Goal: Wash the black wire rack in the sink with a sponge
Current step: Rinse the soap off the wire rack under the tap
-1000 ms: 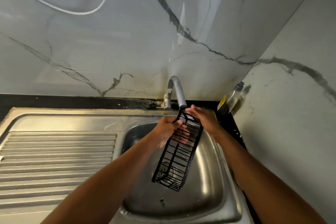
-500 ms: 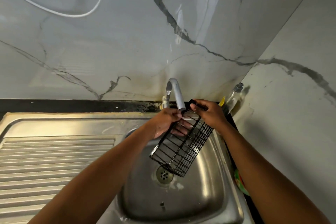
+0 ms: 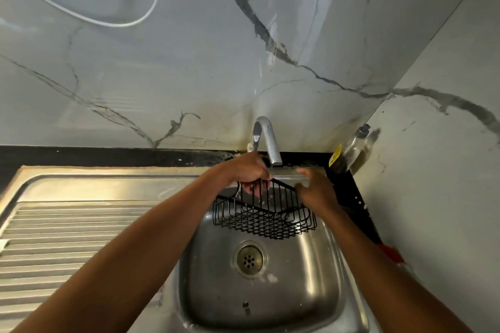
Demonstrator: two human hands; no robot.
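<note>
The black wire rack (image 3: 266,217) hangs level over the back of the steel sink basin (image 3: 311,286), just under the tap spout (image 3: 267,140). My left hand (image 3: 247,170) grips the rack's back rim at the left, fingers curled through the wires. My right hand (image 3: 315,192) holds the rim at the right corner. A thin stream of water seems to fall from the tap onto the rack. No sponge is in sight.
The ribbed steel drainboard (image 3: 67,238) lies to the left. A soap bottle (image 3: 347,150) leans in the back right corner against the marble wall. Something red (image 3: 392,254) lies on the black counter strip at the right. The drain (image 3: 249,257) sits mid-basin.
The rack has swung from hanging steeply tilted to lying nearly level across the sink. Both hands shifted along its rim, the right one lower and further right.
</note>
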